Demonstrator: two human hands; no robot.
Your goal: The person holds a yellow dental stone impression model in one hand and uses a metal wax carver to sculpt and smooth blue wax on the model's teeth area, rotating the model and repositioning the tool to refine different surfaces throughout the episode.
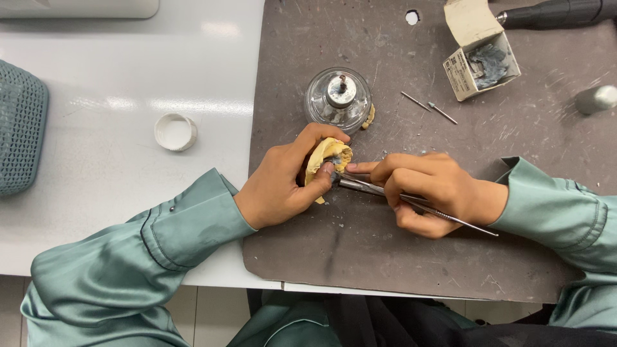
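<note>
glass burner (339,97) close ahead, open mat (360,250) nearer

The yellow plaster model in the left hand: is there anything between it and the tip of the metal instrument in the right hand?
Nothing visible. The left hand holds the yellow plaster model, and the metal instrument in the right hand reaches straight to its lower edge. The glass burner stands behind, out of the way.

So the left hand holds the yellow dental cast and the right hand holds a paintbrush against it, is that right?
Not quite. In the head view the right hand holds thin metal instruments, not a paintbrush. The left hand does hold the yellow dental cast.
</note>
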